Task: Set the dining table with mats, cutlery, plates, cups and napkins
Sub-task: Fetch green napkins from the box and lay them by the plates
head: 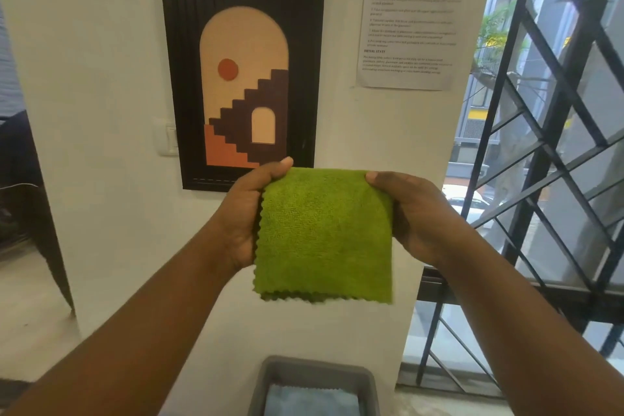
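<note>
So I'm facing a white wall (101, 78) with a big window with black bars (540, 145) off to the right, a framed picture of stairs and an arch (241, 74) straight ahead, and a printed sheet (415, 13) taped up beside it. No dining table in sight from here, so I can't say how the rest of the setup looks.

Down at the bottom edge there's a grey bin (314, 371) with a light blue cloth (310, 400) lying in it.

The thing I'm actually busy with is a green napkin (326, 233), folded into a square, held up in the air in front of the picture. My left hand (244, 213) pinches its top left corner, thumb on the front and fingers curled behind. My right hand (410, 209) clamps the top right corner the same way.

Pretty sure this is the napkin step, mid-fold or just checking the fold is even. Next I'd probably need to keep those zigzag edges lined up and carry it over to a place setting.
</note>
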